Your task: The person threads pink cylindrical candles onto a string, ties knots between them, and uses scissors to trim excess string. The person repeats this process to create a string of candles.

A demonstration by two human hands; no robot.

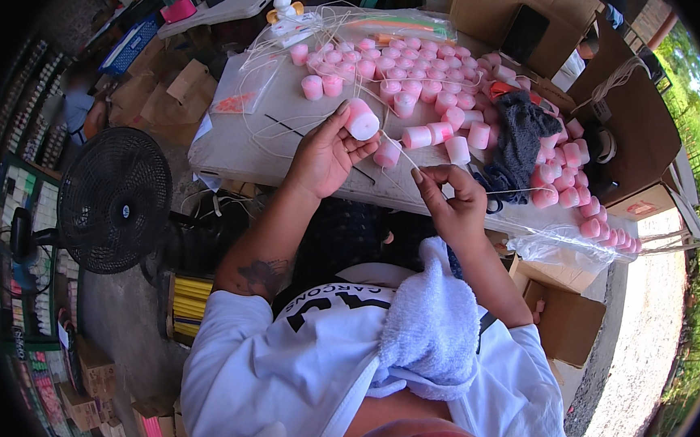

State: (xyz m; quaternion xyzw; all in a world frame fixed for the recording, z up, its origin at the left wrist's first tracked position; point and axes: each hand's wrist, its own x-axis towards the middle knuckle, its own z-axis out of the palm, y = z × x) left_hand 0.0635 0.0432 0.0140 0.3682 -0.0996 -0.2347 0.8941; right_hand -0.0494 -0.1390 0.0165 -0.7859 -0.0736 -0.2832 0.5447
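Above the table's near edge, my left hand (323, 156) grips a short pink-and-white cylinder (362, 120) between thumb and fingers, its white end facing the right. My right hand (455, 200) pinches a thin white cord (402, 150) between thumb and forefinger. The cord stretches from beside the held cylinder to the right fingertips. Just beyond my hands, several similar cylinders (430, 135) lie on the pale table (232, 157). Farther back, a large group of them (413, 65) stands close together. At the right, a row of cylinders (608, 235) hangs along the table edge.
A dark grey cloth (522, 133) lies among the cylinders on the right. Open cardboard boxes (643, 142) border the table's right side. Loose cords and a thin dark rod (282, 124) lie on the tabletop. A black fan (116, 200) stands at left.
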